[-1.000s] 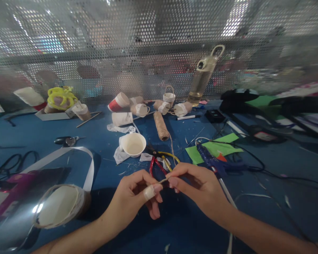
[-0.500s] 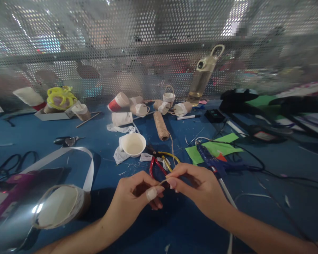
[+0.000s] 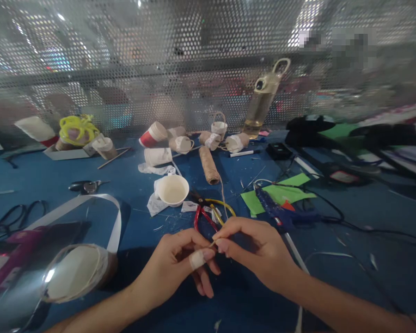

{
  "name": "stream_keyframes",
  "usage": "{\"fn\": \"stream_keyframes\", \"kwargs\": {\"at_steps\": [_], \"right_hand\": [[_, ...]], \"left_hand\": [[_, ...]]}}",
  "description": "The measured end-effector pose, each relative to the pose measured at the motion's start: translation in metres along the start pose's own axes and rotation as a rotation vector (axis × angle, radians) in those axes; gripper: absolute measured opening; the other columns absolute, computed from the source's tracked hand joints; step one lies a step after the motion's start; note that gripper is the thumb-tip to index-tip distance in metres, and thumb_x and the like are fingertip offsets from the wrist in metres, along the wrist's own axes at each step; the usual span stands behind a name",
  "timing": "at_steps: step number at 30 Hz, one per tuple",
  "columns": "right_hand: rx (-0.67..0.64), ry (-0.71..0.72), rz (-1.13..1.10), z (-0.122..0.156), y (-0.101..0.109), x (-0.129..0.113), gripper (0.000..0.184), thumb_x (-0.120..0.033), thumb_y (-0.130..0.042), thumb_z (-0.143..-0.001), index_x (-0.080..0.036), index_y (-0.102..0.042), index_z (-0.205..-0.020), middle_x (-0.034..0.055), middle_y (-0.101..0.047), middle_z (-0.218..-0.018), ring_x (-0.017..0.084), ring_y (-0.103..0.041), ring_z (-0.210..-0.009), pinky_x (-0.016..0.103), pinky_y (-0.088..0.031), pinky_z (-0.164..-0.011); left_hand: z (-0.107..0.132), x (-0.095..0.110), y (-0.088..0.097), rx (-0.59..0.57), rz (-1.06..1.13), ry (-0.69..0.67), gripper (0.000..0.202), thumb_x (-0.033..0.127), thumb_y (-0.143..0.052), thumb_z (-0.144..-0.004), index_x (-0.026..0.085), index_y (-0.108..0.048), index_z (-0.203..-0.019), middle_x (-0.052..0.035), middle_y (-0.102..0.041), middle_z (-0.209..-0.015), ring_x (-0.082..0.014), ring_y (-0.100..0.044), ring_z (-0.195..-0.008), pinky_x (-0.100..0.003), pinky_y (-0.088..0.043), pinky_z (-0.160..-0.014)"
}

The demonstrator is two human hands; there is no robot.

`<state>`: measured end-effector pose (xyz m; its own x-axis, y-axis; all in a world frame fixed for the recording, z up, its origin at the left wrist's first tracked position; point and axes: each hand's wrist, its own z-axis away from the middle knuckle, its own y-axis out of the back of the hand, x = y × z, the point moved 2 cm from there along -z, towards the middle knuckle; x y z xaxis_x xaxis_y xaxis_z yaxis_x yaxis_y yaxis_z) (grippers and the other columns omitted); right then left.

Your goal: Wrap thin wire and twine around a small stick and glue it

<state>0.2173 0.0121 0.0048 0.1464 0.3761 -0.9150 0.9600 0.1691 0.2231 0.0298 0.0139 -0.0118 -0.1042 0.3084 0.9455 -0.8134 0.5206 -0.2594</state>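
Note:
Between my two hands runs a short bit of twine (image 3: 212, 243), pinched from both sides over the near middle of the table. My left hand (image 3: 182, 259) grips one end between thumb and forefinger; white tape wraps its thumb. The thumb and forefinger of my right hand (image 3: 254, 247) are closed on the other end. Just beyond my fingers lie pliers (image 3: 204, 210) with one red and one yellow handle. A twine roll (image 3: 209, 166) lies farther back, a strand trailing from it toward my right hand. The white cup (image 3: 173, 189) stands left of the pliers.
A twine-rimmed container (image 3: 78, 273) and purple glue gun (image 3: 21, 254) are at left. A blue glue gun (image 3: 277, 208) rests on green paper (image 3: 298, 185) at right, its cord trailing. Small twine-wrapped cups (image 3: 237, 142) and a water bottle (image 3: 262, 104) line the perforated metal screen (image 3: 208, 60).
My fingertips have drawn closer together, so less twine shows between them. The lower fingers of my left hand have stretched downward. The view has shifted slightly.

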Motion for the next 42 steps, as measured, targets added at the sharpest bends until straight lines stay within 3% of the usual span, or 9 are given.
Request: {"fn": "stream_keyframes", "kwargs": {"at_steps": [10,24,29,37,42], "right_hand": [[0.023,0.06,0.04,0.0,-0.001,-0.002,0.007,-0.017,-0.071,-0.087,-0.02,-0.075,-0.082,-0.0009,-0.073,-0.074,0.011,-0.066,-0.067,0.021,-0.05,-0.065],[0.053,0.03,0.075,-0.002,-0.001,-0.002,0.005,-0.016,-0.073,-0.085,-0.02,-0.075,-0.085,-0.0006,-0.074,-0.076,0.011,-0.067,-0.068,0.021,-0.052,-0.066],[0.058,0.012,0.085,-0.001,-0.002,-0.002,0.005,-0.017,-0.072,-0.085,-0.02,-0.075,-0.083,-0.0008,-0.074,-0.075,0.012,-0.067,-0.067,0.021,-0.052,-0.066],[0.064,-0.057,0.11,0.001,-0.002,-0.003,0.008,-0.02,-0.071,-0.087,-0.02,-0.073,-0.079,-0.0013,-0.073,-0.073,0.011,-0.066,-0.066,0.02,-0.052,-0.065],[0.04,-0.076,0.089,0.0,-0.002,-0.003,0.01,-0.021,-0.069,-0.088,-0.02,-0.072,-0.078,-0.0012,-0.072,-0.072,0.011,-0.065,-0.065,0.02,-0.051,-0.064]], "left_hand": [[0.0,-0.005,0.0,-0.03,0.071,0.033,0.023,0.033,-0.066,-0.093,0.014,-0.058,-0.084,-0.0043,-0.075,-0.072,-0.0152,-0.074,-0.05,-0.017,-0.057,-0.043],[0.002,-0.001,0.001,0.168,-0.122,-0.059,0.02,0.032,-0.069,-0.089,0.013,-0.063,-0.084,-0.0038,-0.073,-0.073,-0.0139,-0.072,-0.051,-0.018,-0.057,-0.044],[0.003,0.0,0.003,0.189,-0.336,-0.184,0.017,0.03,-0.064,-0.092,0.014,-0.066,-0.087,-0.0037,-0.072,-0.072,-0.0142,-0.072,-0.054,-0.019,-0.059,-0.046],[0.003,0.003,0.007,0.219,-0.639,-0.437,0.009,0.013,-0.059,-0.092,0.017,-0.067,-0.094,-0.0021,-0.078,-0.078,-0.0096,-0.073,-0.056,-0.011,-0.058,-0.049],[0.004,0.007,0.005,0.217,-0.726,-0.496,0.006,0.017,-0.061,-0.093,0.016,-0.066,-0.092,-0.0011,-0.077,-0.067,-0.0104,-0.072,-0.051,-0.013,-0.057,-0.05]]}}
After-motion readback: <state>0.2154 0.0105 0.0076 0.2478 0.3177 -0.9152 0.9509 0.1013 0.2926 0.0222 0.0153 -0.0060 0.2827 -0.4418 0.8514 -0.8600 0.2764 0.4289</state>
